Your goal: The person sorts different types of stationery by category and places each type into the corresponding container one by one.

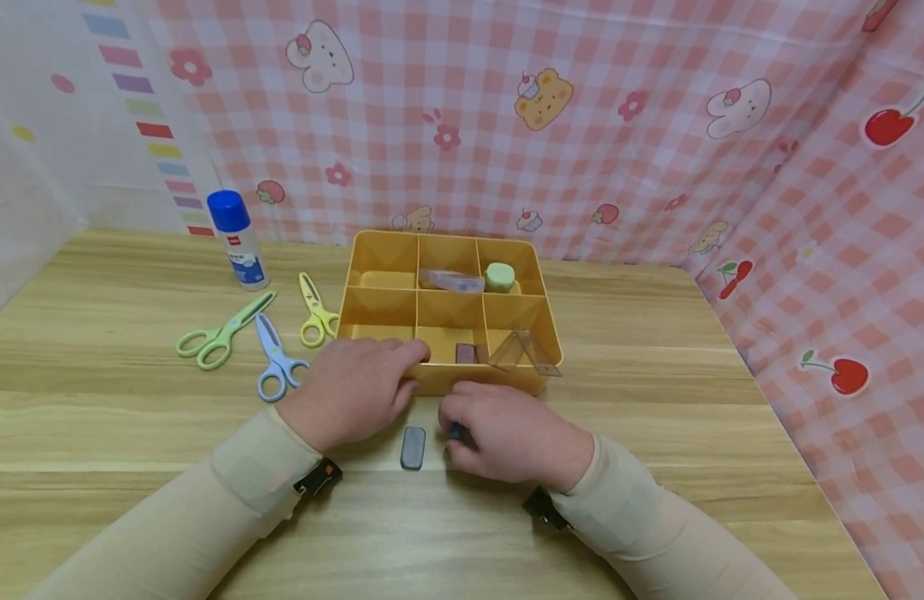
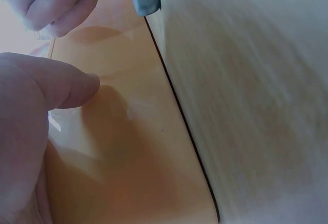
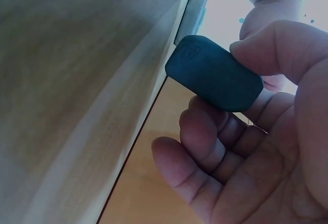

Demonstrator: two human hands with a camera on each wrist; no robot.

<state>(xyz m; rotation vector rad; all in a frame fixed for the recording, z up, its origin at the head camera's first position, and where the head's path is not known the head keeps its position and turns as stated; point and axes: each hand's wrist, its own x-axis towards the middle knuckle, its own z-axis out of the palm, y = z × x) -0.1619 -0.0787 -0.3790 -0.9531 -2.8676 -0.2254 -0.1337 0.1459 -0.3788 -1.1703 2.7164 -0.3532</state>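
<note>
My left hand (image 1: pixel 357 387) holds the front wall of a yellow-orange compartment box (image 1: pixel 437 383), fingers over the rim and thumb (image 2: pixel 77 86) against the outside. In front of the box, my right hand (image 1: pixel 514 433) pinches a dark teal eraser (image 3: pixel 215 75) between thumb and fingers; faint lettering shows on its face. A grey eraser (image 1: pixel 412 448) lies on the table between both hands. Inside the box, a small purple block (image 1: pixel 466 353) occupies the front middle compartment. A clear set square (image 1: pixel 542 360) leans over the front right rim.
Back compartments hold a translucent purple item (image 1: pixel 454 282) and a pale green rounded item (image 1: pixel 500 277). Left of the box lie green scissors (image 1: pixel 225 333), blue scissors (image 1: pixel 274 358) and yellow scissors (image 1: pixel 315 317). A blue-capped glue stick (image 1: pixel 240 242) stands behind them. Patterned cloth hangs along the table's back.
</note>
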